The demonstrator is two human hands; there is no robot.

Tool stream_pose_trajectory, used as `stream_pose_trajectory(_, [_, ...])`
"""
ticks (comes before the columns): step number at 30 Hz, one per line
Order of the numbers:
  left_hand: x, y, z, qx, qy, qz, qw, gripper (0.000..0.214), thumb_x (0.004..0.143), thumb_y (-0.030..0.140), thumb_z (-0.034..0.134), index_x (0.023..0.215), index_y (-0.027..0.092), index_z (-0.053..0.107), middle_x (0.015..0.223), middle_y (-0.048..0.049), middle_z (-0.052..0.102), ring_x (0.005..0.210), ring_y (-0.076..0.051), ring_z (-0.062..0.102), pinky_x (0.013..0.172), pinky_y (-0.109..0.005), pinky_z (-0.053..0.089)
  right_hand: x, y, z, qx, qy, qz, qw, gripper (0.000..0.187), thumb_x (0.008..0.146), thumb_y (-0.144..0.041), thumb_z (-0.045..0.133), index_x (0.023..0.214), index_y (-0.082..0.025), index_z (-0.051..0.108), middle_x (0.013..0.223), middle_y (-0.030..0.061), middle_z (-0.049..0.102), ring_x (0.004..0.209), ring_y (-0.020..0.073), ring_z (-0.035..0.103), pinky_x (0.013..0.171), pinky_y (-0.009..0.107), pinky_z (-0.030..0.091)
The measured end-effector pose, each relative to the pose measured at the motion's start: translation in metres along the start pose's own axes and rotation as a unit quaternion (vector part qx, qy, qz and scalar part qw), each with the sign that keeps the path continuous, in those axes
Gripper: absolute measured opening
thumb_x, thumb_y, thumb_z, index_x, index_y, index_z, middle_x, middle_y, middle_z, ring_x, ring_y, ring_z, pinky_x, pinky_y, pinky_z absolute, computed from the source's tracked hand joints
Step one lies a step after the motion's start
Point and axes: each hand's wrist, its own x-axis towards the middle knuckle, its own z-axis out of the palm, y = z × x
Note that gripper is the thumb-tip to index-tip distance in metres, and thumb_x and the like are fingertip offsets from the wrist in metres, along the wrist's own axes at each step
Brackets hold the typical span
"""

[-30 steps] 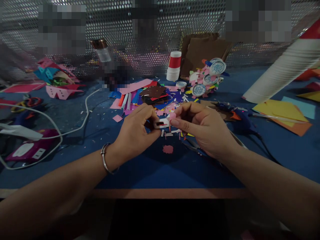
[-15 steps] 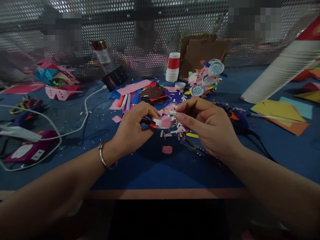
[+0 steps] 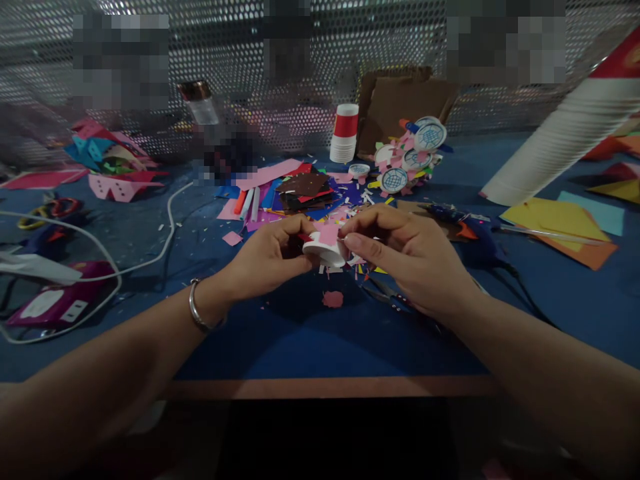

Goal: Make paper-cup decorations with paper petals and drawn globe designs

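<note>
A short white paper cup base (image 3: 325, 255), cut down low, is tilted between my hands above the table. A pink paper piece (image 3: 329, 233) covers part of its side. My left hand (image 3: 273, 257) is closed around its left side, where a bit of red shows by the fingers. With thumb and forefinger pinched, my right hand (image 3: 400, 250) grips its right edge beside the pink piece. Below them on the blue table lie a loose pink paper scrap (image 3: 333, 299) and scissors (image 3: 387, 293), partly hidden by my right hand.
Coloured paper sheets (image 3: 305, 187) and markers lie behind my hands. Decorated cup bases (image 3: 395, 180) and a cup stack (image 3: 344, 133) stand further back. At right are a glue gun (image 3: 483, 243) and a long cup stack (image 3: 555, 137); a white cable (image 3: 170, 220) crosses the left.
The cup base has tipped so its round underside faces me more, and the pink piece now sits at the top. My right fingertips have moved slightly left and down onto its edge.
</note>
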Motion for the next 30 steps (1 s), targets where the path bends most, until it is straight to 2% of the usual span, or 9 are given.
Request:
stream_pose_trajectory(4, [0.001, -0.003, -0.004, -0.101, -0.016, -0.066, 0.993, 0.025, 0.071, 0.013, 0.082, 0.089, 0.021, 0.068, 0.085, -0.0001, 0.072, 0.076, -0.014, 0.069, 0.070, -0.027, 0.058, 0.001, 0.006, -0.002, 0.024, 0.017, 0.016, 0.999, 0.022, 0.095, -0.046, 0.081, 0.099, -0.025, 0.080, 0.095, 0.0025, 0.073, 0.080, 0.0169, 0.061, 0.070, 0.033, 0.046])
stream_pose_trajectory(12, [0.001, -0.004, -0.005, -0.145, -0.020, -0.079, 0.986, 0.028, 0.072, 0.014, 0.088, 0.096, 0.021, 0.077, 0.092, -0.0030, 0.079, 0.082, -0.017, 0.074, 0.075, -0.029, 0.061, 0.004, 0.007, 0.002, 0.143, -0.018, 0.070, 0.987, 0.036, 0.084, -0.049, 0.091, 0.101, -0.021, 0.076, 0.096, 0.0019, 0.073, 0.081, 0.0148, 0.062, 0.070, 0.030, 0.049])
stream_pose_trajectory(16, [0.001, -0.002, -0.004, -0.135, -0.031, -0.088, 0.986, 0.024, 0.073, 0.016, 0.087, 0.093, 0.021, 0.077, 0.091, -0.0016, 0.078, 0.080, -0.016, 0.073, 0.073, -0.029, 0.060, 0.004, 0.006, 0.003, 0.165, -0.017, 0.074, 0.983, 0.035, 0.083, -0.047, 0.092, 0.100, -0.021, 0.076, 0.094, 0.0017, 0.073, 0.081, 0.0147, 0.063, 0.072, 0.030, 0.051])
stream_pose_trajectory(21, [0.000, 0.003, -0.002, -0.131, -0.049, -0.087, 0.986, 0.023, 0.073, 0.014, 0.084, 0.093, 0.020, 0.074, 0.088, -0.0011, 0.075, 0.077, -0.015, 0.068, 0.069, -0.027, 0.056, 0.003, 0.007, 0.002, 0.178, -0.027, 0.068, 0.981, 0.023, 0.094, -0.044, 0.084, 0.096, -0.022, 0.076, 0.086, -0.0008, 0.070, 0.079, 0.0134, 0.062, 0.075, 0.029, 0.049])
stream_pose_trajectory(26, [-0.001, 0.006, 0.000, -0.079, -0.048, -0.044, 0.995, 0.019, 0.075, 0.017, 0.082, 0.088, 0.017, 0.068, 0.086, -0.0012, 0.071, 0.079, -0.014, 0.066, 0.075, -0.027, 0.053, 0.003, 0.007, 0.003, 0.179, -0.052, 0.093, 0.978, 0.022, 0.097, -0.040, 0.080, 0.093, -0.020, 0.074, 0.088, -0.0011, 0.069, 0.080, 0.0123, 0.059, 0.077, 0.028, 0.047])
stream_pose_trajectory(30, [-0.004, 0.006, 0.002, -0.033, -0.040, -0.019, 0.998, 0.014, 0.078, 0.019, 0.077, 0.086, 0.016, 0.066, 0.083, -0.0005, 0.066, 0.077, -0.014, 0.063, 0.073, -0.027, 0.050, 0.004, 0.008, 0.004, 0.168, -0.064, 0.109, 0.978, 0.023, 0.095, -0.041, 0.082, 0.095, -0.018, 0.075, 0.090, 0.0001, 0.069, 0.083, 0.0133, 0.059, 0.079, 0.029, 0.045])
